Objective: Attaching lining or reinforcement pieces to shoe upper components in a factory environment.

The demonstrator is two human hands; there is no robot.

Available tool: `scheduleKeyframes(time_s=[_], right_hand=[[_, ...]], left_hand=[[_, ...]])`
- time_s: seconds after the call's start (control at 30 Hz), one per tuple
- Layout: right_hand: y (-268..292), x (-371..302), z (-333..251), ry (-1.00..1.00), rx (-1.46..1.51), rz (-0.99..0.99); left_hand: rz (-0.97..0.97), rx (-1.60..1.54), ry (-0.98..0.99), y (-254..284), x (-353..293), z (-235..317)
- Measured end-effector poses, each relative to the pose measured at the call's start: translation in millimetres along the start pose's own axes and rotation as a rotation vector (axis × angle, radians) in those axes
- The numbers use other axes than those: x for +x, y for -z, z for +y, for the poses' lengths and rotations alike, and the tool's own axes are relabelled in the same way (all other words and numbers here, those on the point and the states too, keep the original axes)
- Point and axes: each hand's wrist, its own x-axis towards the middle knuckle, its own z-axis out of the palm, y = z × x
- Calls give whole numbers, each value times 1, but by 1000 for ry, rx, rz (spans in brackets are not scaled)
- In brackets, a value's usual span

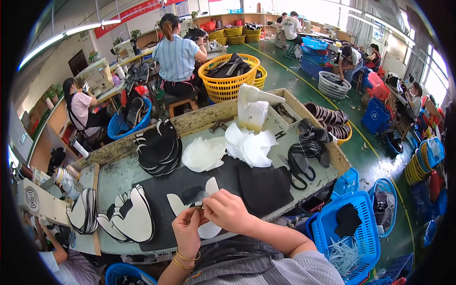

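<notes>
Both of my hands meet just above the near edge of the worktable. My left hand (pixel 187 232) is closed, thumb and fingertips pinching a small thin strip (pixel 198 204) that looks pale and dark. My right hand (pixel 227 209) pinches at the same strip from the right; its fingers hide much of it. Under and behind them a white curved shoe-upper piece (pixel 176 203) lies on the black mat (pixel 164 190), with a dark patch beside it. To the left, white upper pieces with black inserts (pixel 137 214) lie in an overlapping fan.
Black cut pieces (pixel 160 149), cream pieces (pixel 204 154), white pieces (pixel 251 146) and black sheets (pixel 266 187) cover the table. Black-handled scissors (pixel 300 168) lie right, below a white plastic jug (pixel 252 111). A blue basket (pixel 351 232) stands at my right. Several people work beyond.
</notes>
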Motion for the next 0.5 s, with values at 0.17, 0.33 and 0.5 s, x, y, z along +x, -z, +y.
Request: scheduleKeyframes(time_s=[0.17, 0.33, 0.5], right_hand=[[4, -7, 0, -58, 114, -18], [8, -11, -1, -24, 92, -34], [13, -7, -4, -51, 77, -5]], left_hand=[[-48, -62, 54, -13, -6, 7], [-26, -19, 42, -13, -5, 8], [-68, 5, 21, -14, -2, 7]])
